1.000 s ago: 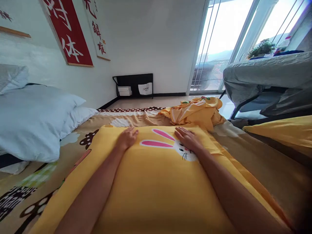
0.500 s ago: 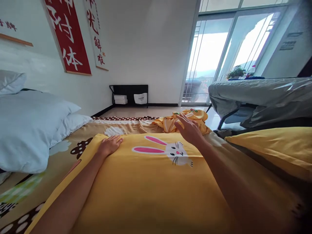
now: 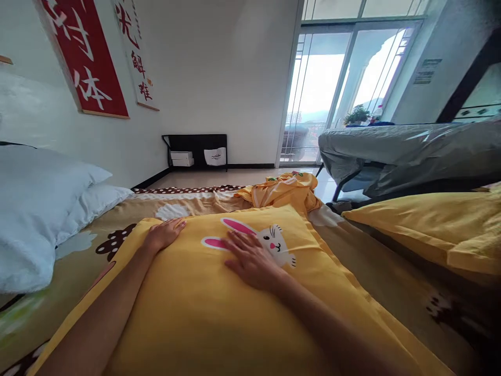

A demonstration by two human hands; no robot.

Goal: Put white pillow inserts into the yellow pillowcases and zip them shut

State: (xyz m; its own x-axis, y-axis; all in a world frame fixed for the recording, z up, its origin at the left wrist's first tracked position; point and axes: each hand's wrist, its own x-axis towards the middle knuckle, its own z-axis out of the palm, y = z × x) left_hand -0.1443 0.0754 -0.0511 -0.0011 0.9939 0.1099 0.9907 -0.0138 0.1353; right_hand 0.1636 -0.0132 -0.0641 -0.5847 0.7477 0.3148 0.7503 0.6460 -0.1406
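Note:
A yellow pillow (image 3: 235,313) printed with a white rabbit with pink ears lies in front of me on a patterned bedsheet (image 3: 188,201). My left hand (image 3: 162,235) rests flat near the pillow's far left corner, fingers apart. Flat on the pillow's middle lies my right hand (image 3: 250,258), just left of the rabbit's face and partly over a pink ear. Neither hand holds anything. A crumpled yellow cloth (image 3: 284,190) is bunched beyond the pillow's far edge.
White pillows (image 3: 43,203) are stacked at the left by the wall. A second yellow pillow (image 3: 422,230) lies at the right. A covered grey table (image 3: 403,151) stands behind it, near glass doors. A low black shelf (image 3: 195,149) sits at the far wall.
My right hand lifted off the pillow's far right edge, reached toward the crumpled cloth, then came back and down onto the pillow's middle. My left hand slid leftward along the far edge.

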